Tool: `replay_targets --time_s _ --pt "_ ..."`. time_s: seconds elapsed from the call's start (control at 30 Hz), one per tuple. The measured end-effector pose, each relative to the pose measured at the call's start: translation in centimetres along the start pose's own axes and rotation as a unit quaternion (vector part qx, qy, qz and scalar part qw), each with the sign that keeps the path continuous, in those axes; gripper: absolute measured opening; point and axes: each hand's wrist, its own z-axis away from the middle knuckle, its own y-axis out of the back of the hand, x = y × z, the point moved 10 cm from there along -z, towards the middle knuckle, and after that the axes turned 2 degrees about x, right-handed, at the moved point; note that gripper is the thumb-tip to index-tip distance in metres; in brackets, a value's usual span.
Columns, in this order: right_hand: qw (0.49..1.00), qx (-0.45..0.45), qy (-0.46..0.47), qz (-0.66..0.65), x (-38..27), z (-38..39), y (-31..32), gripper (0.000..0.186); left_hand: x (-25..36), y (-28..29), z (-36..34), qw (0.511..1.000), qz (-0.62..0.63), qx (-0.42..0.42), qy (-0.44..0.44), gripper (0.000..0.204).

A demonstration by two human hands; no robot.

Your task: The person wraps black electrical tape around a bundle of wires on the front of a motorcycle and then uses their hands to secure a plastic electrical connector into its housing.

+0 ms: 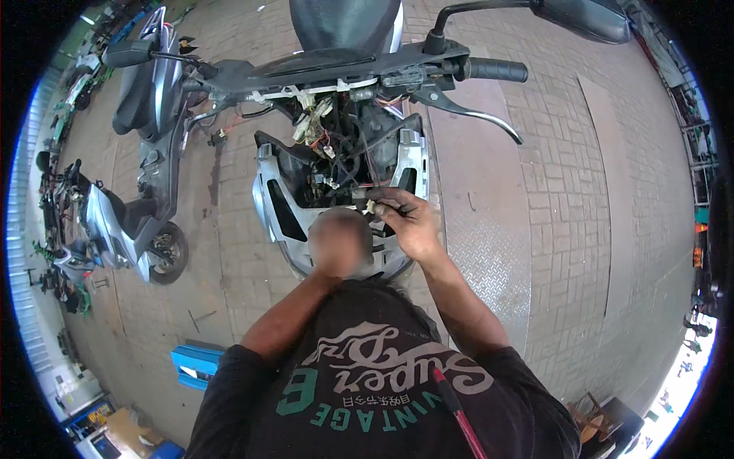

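Observation:
In front of me stands a scooter with its front cover off and its wiring laid bare. My right hand point(413, 226) is closed, pinching a small pale wire connector point(370, 206) between thumb and fingers at the edge of the front opening. Beside it, over the grey front panel point(269, 183), is my left hand point(340, 245); it is blurred, so its fingers cannot be made out. A bundle of white connectors and cables point(312, 122) hangs below the handlebar point(306, 70). Dark cables run down into the opening between the panel's sides.
A brake lever point(478, 122) and grip point(497, 70) stick out to the right, with mirrors point(585, 19) above. Another scooter point(126, 229) stands at the left. A blue box point(196, 366) lies on the brick floor, and a metal plate point(489, 268) to the right.

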Motion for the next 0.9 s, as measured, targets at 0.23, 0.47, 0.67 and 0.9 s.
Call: replay_targets --time_s 0.23,0.47,0.67,0.9 --pt "0.995 -0.068 0.008 0.071 -1.2 -1.0 0.2 0.024 0.1 -0.5 -0.3 0.995 0.064 0.037 0.07 0.034" --pt "0.995 -0.08 0.035 0.053 -2.7 -1.4 -0.3 0.023 0.0 0.0 -0.3 0.984 0.086 0.145 0.048 0.03" --pt "0.996 -0.078 -0.021 0.035 -2.3 -1.4 -1.1 0.024 -0.3 -0.6 0.1 0.968 0.184 0.168 -0.03 0.031" --pt "0.993 -0.057 -0.054 -0.086 -1.0 -1.6 -0.6 0.019 -2.9 5.8 0.1 0.862 0.461 0.198 0.072 0.023"
